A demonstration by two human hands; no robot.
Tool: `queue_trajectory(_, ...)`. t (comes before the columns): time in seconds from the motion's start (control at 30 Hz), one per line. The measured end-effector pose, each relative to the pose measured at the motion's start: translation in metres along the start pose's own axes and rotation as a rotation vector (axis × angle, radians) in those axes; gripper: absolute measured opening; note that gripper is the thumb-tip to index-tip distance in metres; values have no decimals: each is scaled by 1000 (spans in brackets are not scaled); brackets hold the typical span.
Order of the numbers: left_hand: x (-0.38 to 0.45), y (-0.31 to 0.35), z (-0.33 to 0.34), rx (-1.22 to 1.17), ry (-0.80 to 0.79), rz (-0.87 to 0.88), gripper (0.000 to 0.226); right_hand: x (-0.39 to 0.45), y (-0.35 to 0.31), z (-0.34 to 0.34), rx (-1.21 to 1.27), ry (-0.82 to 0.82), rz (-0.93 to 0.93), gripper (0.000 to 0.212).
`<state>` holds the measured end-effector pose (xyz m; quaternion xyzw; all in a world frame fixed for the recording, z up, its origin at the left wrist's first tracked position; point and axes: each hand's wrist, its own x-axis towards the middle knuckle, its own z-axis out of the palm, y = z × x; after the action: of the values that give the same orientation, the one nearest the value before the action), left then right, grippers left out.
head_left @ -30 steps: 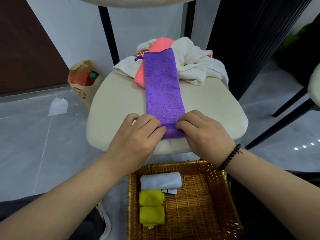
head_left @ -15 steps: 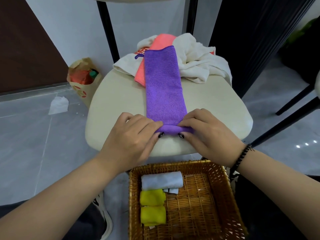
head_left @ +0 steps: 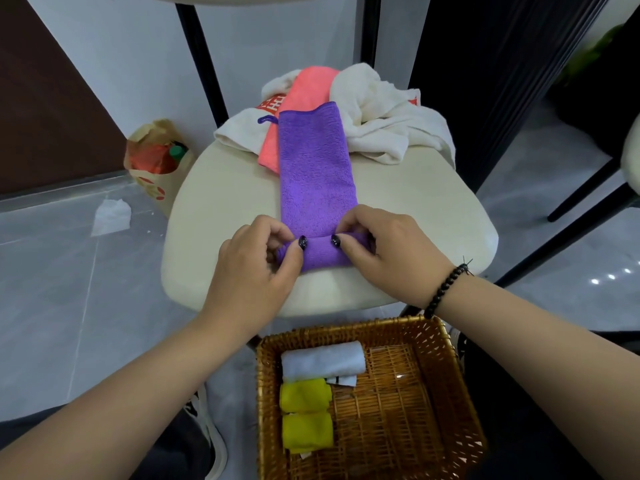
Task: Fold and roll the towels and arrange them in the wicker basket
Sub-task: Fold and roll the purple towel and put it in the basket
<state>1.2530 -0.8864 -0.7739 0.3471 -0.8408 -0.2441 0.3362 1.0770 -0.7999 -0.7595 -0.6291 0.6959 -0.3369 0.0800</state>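
Observation:
A purple towel [head_left: 315, 171] lies folded into a long strip on the cream chair seat [head_left: 422, 216], its near end turned into a small roll. My left hand [head_left: 252, 268] grips the roll's left end, thumb on top. My right hand [head_left: 384, 247] grips its right end the same way. Below the seat stands the wicker basket [head_left: 446, 393]. It holds a white rolled towel [head_left: 323, 363] and two yellow rolled towels [head_left: 306, 415] along its left side.
A pink towel [head_left: 304, 95] and a crumpled cream towel [head_left: 384, 116] lie heaped at the back of the seat. A paper bag [head_left: 156, 161] and a white tissue [head_left: 110, 216] sit on the grey floor to the left. Black chair legs [head_left: 568, 216] stand at right.
The purple towel's near end has been rolled up away from me, so the flat strip is shorter. Both hands have shifted forward with the roll, thumbs now on top.

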Motion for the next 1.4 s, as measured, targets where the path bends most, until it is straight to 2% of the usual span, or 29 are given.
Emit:
queue_trajectory(0.1,8,0,0,9,-55,-38,13,0,-3,6,-35,57,-10,11)
queue_trajectory(0.23,13,3,-1,161,-86,58,8,2,-5,10,-131,138,-148,7)
queue_trajectory(0.3,12,6,-2,279,-40,194,10,1,-4,9,-248,137,-290,8)
queue_trajectory(0.4,7,3,-4,430,-10,506,16,-5,-1,6,-446,102,-487,12)
queue_trajectory(0.43,4,0,-5,455,-20,586,18,-7,0,4,-479,98,-515,13)
queue_trajectory(0.5,0,-7,-7,443,-70,620,21,-13,2,2,-476,100,-503,14)
queue_trajectory(0.6,-5,-15,-10,370,-178,510,36,-21,5,3,-369,54,-383,25)
queue_trajectory(0.67,-4,-17,-10,287,-198,443,35,-22,8,3,-278,21,-326,31)
queue_trajectory(0.87,4,-10,-11,123,-147,353,23,-20,6,-4,-142,12,-260,27)
queue_trajectory(1.0,6,-1,-6,72,-92,262,15,-14,2,-5,51,-5,-78,28)
queue_trajectory(1.13,12,6,-2,95,-56,86,9,0,-1,-4,204,37,149,15)
queue_trajectory(1.3,29,12,1,68,-99,-217,15,6,-2,2,125,130,64,10)
queue_trajectory(1.4,34,12,3,79,-97,-223,17,5,-2,3,58,131,4,10)
